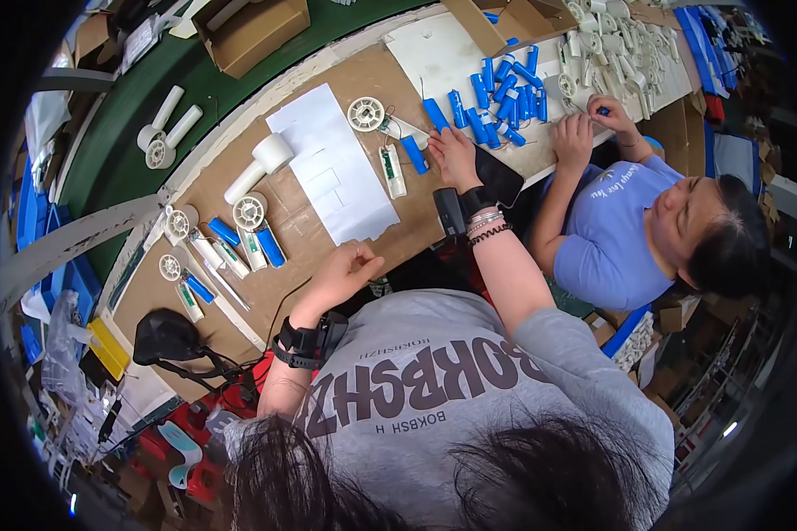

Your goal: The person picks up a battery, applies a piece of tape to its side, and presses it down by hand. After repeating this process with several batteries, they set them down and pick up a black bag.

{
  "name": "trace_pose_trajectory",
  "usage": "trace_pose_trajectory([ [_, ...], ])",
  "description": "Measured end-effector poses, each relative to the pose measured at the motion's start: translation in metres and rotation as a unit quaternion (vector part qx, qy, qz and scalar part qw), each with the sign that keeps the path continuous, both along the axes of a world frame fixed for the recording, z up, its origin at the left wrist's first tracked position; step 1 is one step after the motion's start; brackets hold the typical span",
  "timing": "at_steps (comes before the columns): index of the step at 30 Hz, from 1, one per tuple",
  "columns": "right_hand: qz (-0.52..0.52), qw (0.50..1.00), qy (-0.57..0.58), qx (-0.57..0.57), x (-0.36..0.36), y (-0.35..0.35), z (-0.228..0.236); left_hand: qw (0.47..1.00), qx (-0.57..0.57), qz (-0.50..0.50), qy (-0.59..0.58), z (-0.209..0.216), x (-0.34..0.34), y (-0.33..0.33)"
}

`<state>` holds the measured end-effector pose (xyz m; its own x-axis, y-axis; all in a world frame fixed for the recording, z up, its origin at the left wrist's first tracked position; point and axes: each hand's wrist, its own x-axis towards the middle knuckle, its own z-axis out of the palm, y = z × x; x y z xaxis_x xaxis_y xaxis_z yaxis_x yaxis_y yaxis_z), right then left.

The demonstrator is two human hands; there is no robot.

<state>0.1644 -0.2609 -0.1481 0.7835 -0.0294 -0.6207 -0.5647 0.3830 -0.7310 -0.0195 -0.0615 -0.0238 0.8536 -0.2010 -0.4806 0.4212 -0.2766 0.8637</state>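
My right hand [454, 159] reaches over the bench, its fingers closed at the lower end of a blue cylindrical battery [435, 114]. Just left of those fingers lies a white fan-shaped part with a round spoked head [366, 114] and a handle. Below it are another blue battery [413, 154] and an open white handle shell with a green circuit board [392, 170]. Near the bench's front edge, my left hand [347, 273] is loosely curled, with nothing visible in it. A white paper sheet [341, 181] lies beyond it.
Several blue batteries [507, 99] are heaped at the right, before piled white parts [611, 53]. Opened white assemblies with batteries [250, 212] lie left. A co-worker [629, 221] sits at right, hands on the bench. Cardboard boxes [255, 35] and a green belt [230, 93] lie beyond.
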Motion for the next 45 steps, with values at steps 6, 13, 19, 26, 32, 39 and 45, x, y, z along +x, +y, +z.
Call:
trace_pose_trajectory([
  [6,-0.024,0.999,0.014,0.041,0.002,-0.005,-0.005,0.998,0.056,-0.017,-0.017,-0.017,-0.003,0.006],
  [13,-0.061,0.996,0.011,0.061,0.008,0.004,-0.010,0.993,0.107,-0.052,-0.001,-0.021,-0.004,0.003],
  [19,-0.030,0.996,-0.016,0.087,0.003,0.004,-0.004,0.985,0.151,-0.076,-0.017,-0.029,-0.008,0.004],
  [26,0.004,0.999,-0.053,-0.011,-0.041,-0.007,0.014,0.980,0.172,-0.081,-0.060,-0.045,-0.021,0.010],
  [32,0.021,0.992,-0.117,-0.032,0.000,-0.012,0.054,0.976,0.191,-0.088,-0.059,-0.063,-0.025,0.016],
  [39,0.056,0.951,-0.271,-0.134,0.124,-0.017,0.099,0.989,0.126,-0.050,-0.049,-0.098,-0.033,0.024],
  [45,0.141,0.735,-0.336,-0.572,0.245,-0.040,0.060,0.996,0.077,0.018,-0.030,-0.123,-0.050,0.026],
])
